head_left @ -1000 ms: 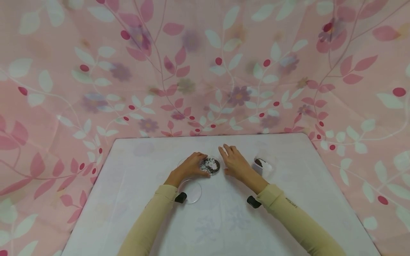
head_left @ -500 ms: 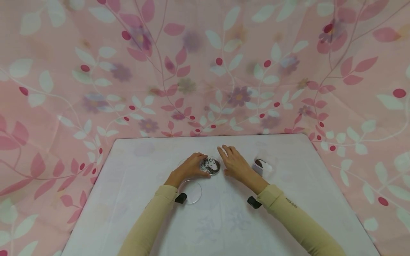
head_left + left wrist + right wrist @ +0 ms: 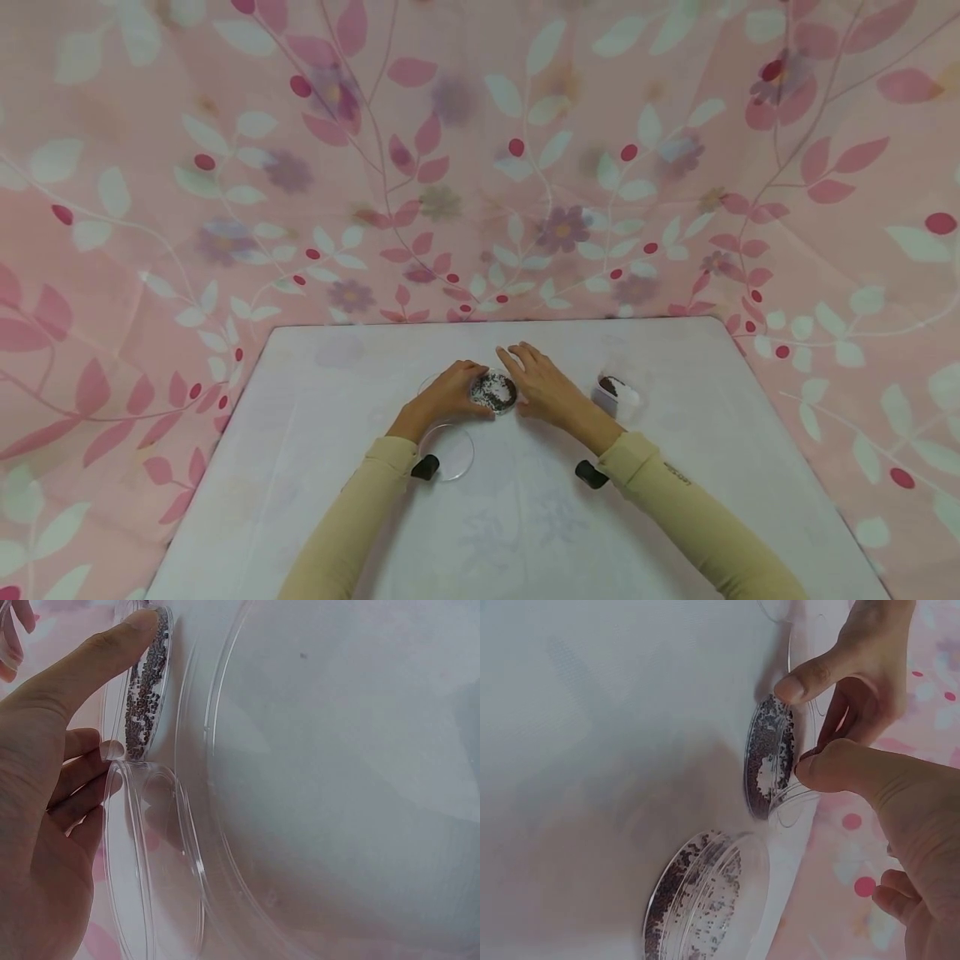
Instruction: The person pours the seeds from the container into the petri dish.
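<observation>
A round clear petri dish (image 3: 493,392) with dark granules lies mid-table. My left hand (image 3: 448,393) grips its left side, the thumb (image 3: 112,652) over the near edge and fingers at the far edge. Just right of the dish is my right hand (image 3: 547,390), its fingers spread and slightly bent. Its thumb (image 3: 840,765) comes close to the dish; I cannot tell whether it touches. Beside that thumb shows a clear curved rim (image 3: 791,801), mostly hidden by the hand. One empty clear dish (image 3: 447,452) lies near my left wrist; another clear dish (image 3: 154,862) sits beside the left hand.
Right of my right hand stands a small clear container (image 3: 621,398) with dark granules and some white showing. A white cloth covers the table (image 3: 337,517). Pink flowered fabric (image 3: 480,167) hangs behind it. Black wrist cameras (image 3: 592,474) sit below both wrists.
My right hand has moved a little left, its fingers now close against the dish's right side. The left hand keeps its grip. The head view has shifted slightly.
</observation>
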`<state>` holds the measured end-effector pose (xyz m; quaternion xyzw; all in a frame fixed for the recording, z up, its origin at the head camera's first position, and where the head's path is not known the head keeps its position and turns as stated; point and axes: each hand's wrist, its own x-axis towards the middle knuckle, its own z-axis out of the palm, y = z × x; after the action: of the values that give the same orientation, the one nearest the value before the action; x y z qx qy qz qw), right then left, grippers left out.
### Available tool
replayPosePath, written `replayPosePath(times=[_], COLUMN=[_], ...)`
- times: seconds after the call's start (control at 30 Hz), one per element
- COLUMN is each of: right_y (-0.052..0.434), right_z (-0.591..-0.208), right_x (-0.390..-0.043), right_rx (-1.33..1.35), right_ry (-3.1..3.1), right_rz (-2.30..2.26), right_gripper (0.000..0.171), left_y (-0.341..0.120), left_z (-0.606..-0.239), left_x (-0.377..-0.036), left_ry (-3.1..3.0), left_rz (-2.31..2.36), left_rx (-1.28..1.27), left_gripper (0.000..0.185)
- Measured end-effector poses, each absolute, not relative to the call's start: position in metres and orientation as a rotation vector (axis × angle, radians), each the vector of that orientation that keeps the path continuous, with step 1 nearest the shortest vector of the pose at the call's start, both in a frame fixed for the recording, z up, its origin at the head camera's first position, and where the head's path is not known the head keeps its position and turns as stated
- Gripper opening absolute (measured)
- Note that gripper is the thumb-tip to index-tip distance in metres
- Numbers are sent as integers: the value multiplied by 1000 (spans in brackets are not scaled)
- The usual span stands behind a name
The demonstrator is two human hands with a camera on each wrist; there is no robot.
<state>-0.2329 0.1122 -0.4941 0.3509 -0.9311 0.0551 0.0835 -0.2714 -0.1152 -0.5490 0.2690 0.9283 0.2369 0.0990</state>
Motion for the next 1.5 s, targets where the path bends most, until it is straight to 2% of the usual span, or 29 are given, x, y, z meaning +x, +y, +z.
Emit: replayPosePath(times=[0.83, 1.23, 1.5], right_y=[85, 75, 72], right_z=[-512, -509, -511], right_x=[-243, -254, -257], right_rx=[1239, 1278, 1322], right_ry=[-2704, -2855, -2871], right_rz=[347, 189, 267], right_gripper=[98, 86, 80], left_y=[-126, -137, -144], left_z=[-550, -545, -544], left_x=[-267, -265, -263], left_ry=[2730, 2746, 2749], left_rz=[765, 739, 720], left_rx=[833, 811, 766], left_gripper=[94, 97, 101])
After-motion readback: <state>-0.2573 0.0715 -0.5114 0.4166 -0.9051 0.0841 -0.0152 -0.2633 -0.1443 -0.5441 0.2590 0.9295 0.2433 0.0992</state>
